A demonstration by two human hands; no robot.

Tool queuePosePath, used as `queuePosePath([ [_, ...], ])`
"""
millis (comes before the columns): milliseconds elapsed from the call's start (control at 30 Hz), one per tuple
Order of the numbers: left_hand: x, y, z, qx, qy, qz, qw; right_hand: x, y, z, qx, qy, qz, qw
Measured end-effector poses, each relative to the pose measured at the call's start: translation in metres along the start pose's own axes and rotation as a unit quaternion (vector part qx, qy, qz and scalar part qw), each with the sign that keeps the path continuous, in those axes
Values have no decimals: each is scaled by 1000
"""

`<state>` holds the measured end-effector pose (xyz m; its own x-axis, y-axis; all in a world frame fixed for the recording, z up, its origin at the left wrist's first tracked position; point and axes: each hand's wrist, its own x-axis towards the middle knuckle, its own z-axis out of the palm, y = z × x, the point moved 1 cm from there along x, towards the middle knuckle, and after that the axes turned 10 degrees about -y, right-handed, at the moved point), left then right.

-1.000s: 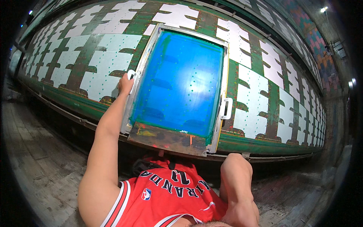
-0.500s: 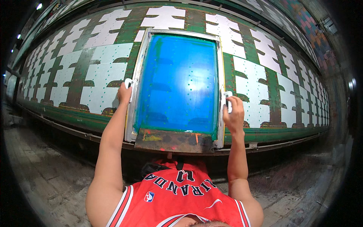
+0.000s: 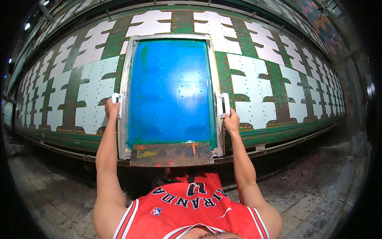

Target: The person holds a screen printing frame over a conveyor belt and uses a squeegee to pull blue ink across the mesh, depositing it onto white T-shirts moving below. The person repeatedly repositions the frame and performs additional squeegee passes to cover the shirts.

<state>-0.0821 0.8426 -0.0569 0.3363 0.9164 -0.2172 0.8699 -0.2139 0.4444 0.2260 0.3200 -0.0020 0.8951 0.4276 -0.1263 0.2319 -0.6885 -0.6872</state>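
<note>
A printing screen (image 3: 171,91) with glossy blue mesh and a pale metal frame lies on the long green table. White handles stick out from both sides. My left hand (image 3: 112,107) is closed round the left handle (image 3: 115,98). At the other side, my right hand (image 3: 231,120) has its fingers closed at the lower end of the right handle (image 3: 225,99). Across the frame's near end lies a dark, paint-stained plate (image 3: 172,154). White cut pieces (image 3: 250,85) with green dots lie on the table beside the screen.
Rows of white notched pieces (image 3: 97,85) run along the green table (image 3: 274,133) both ways, the far row plain. A metal rail (image 3: 258,150) edges the table's near side. Stained floor (image 3: 47,187) lies below. Another table with white pieces stands beyond.
The whole view has shifted, so table and screen sit farther left in it. My right hand has slid toward the lower end of its handle. My left hand keeps hold of its handle.
</note>
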Motion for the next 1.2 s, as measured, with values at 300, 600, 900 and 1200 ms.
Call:
queuePosePath([
  [300,7,16,-72,-18,53,21,998,-6,-24,-15,77,-18,-59,995],
  [600,-19,24,-87,-66,22,104,992,-8,-19,-43,81,6,-98,992],
  [900,-19,18,-88,-153,-24,115,981,-6,-26,-44,65,35,-105,992],
  [1200,-6,21,-92,-150,-56,88,983,-4,-34,-36,64,30,-71,995],
])
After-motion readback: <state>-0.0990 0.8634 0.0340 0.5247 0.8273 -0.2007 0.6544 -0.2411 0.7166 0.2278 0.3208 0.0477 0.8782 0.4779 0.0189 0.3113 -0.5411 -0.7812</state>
